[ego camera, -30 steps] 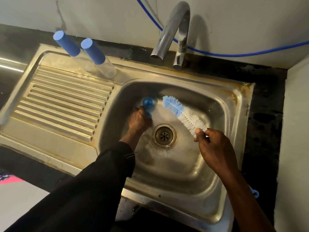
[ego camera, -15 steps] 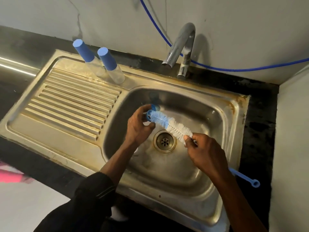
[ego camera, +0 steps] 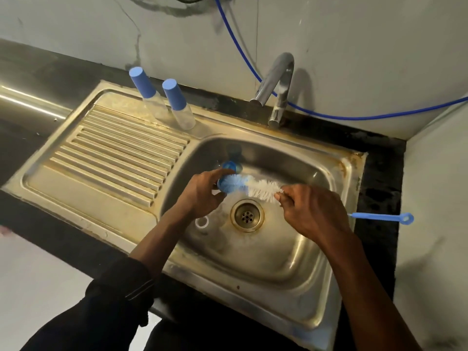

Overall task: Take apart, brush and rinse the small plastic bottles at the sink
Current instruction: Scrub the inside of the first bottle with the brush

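Evidently the piece in hand, a small blue plastic cap [ego camera: 221, 184], is light, stiff and probably wet, so it will tend to slip and spin; it is best held round its outer wall, as the left hand [ego camera: 202, 192] does now, fingers and thumb curled about it over the middle of the stainless steel sink [ego camera: 304, 262]; a further bit of blue shows just beyond the fingers, and whether it belongs to the same cap I cannot tell. Inside the cap's open mouth sits the blue tip of the long bottle brush [ego camera: 263, 190]; its bristles are soft and its stem looks slender and probably bendable, so a hold close to the white bristles gives the most control, and there the right hand [ego camera: 314, 211] pinches it, the blue handle running out to the right past the sink's edge. In the basin lie a small white ring [ego camera: 201, 222], left of the round metal drain [ego camera: 247, 215], and little else. Two clear plastic bottles [ego camera: 180, 107] stand capped at the far edge of the ribbed draining board [ego camera: 114, 153], seemingly empty; no water shows at the chrome tap [ego camera: 277, 79].
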